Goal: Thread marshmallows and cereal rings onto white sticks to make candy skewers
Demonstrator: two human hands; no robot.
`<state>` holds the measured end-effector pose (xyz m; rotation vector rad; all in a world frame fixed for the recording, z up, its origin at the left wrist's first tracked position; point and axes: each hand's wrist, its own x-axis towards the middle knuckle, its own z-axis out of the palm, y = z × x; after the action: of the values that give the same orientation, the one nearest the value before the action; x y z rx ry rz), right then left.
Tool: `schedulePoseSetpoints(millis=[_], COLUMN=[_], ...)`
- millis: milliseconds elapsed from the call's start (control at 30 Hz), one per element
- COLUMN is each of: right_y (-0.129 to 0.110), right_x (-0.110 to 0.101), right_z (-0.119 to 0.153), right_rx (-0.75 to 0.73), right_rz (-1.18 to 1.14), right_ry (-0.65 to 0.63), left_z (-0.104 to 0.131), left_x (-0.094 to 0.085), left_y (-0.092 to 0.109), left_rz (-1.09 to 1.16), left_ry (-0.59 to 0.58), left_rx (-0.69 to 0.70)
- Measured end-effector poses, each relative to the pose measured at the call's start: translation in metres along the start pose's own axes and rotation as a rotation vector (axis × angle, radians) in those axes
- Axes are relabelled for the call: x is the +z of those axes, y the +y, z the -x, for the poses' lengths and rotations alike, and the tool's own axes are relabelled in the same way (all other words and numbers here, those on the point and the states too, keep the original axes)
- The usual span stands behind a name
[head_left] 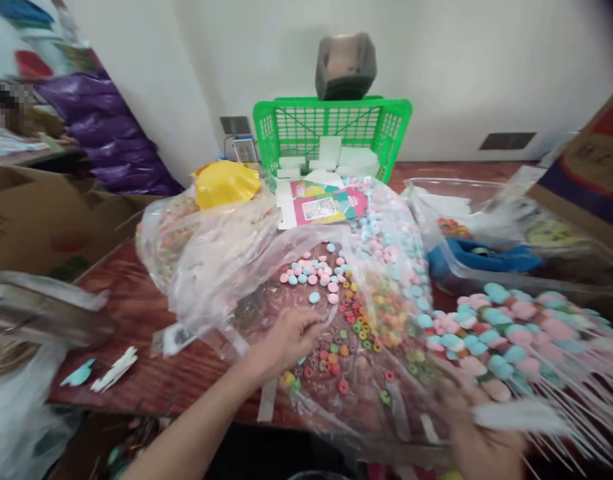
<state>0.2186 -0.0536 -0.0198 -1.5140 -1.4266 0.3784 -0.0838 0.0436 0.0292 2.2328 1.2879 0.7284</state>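
Reaching over the red-brown table [151, 333] with the left hand [299, 333], rested partly curled fingers at the clear plastic [293, 247], just in front of pink and blue discs [313, 270] and beside coloured rings [353, 317] scattered mid-table. Could not tell a grip from a light touch there. Held the right hand [481, 433] low at the right front, near a white strip [521, 417] and the stems of pastel sweets on sticks [519, 327], too blurred to tell open from closed. Saw a printed card [326, 205] behind the discs, a green basket [331, 120] farther back, and yellow plastic [226, 185] to the card's left
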Motion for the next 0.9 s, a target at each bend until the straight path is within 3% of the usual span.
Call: schedulePoseSetpoints(millis=[67,133,267,367,567,700,767,900], right_y=[-0.002,0.001,0.015,0.021,0.015,0.008,0.002,-0.01], right_x=[0.042,0.066,0.069,0.066,0.071,0.071,0.071,0.07], right_z=[0.003,0.002,-0.003,-0.002,-0.002,-0.001,0.0,0.0], right_rx=[-0.012,-0.037,-0.116,-0.198,-0.331,-0.362,-0.371,-0.392], right_rz=[-0.069,-0.089,-0.1,-0.1,-0.041,0.021,0.059,0.135], right_ry=[-0.059,-0.089,-0.187,-0.209,-0.278,-0.308,-0.301,-0.282], left_z=[-0.02,-0.039,-0.059,-0.057,-0.035,-0.02,-0.015,-0.009], left_x=[-0.013,-0.022,-0.02,-0.012,-0.002,0.013,0.022,0.034], left_y=[-0.019,-0.041,-0.08,-0.09,-0.065,-0.034,-0.018,0.007], left_rz=[-0.146,-0.259,-0.273,-0.262,-0.152,0.205,0.285,0.169], left_ry=[0.06,0.129,0.11,0.108,0.08,0.086,0.153,0.355], left_rx=[-0.055,-0.115,-0.171,-0.184,-0.203,-0.241,-0.214,-0.056])
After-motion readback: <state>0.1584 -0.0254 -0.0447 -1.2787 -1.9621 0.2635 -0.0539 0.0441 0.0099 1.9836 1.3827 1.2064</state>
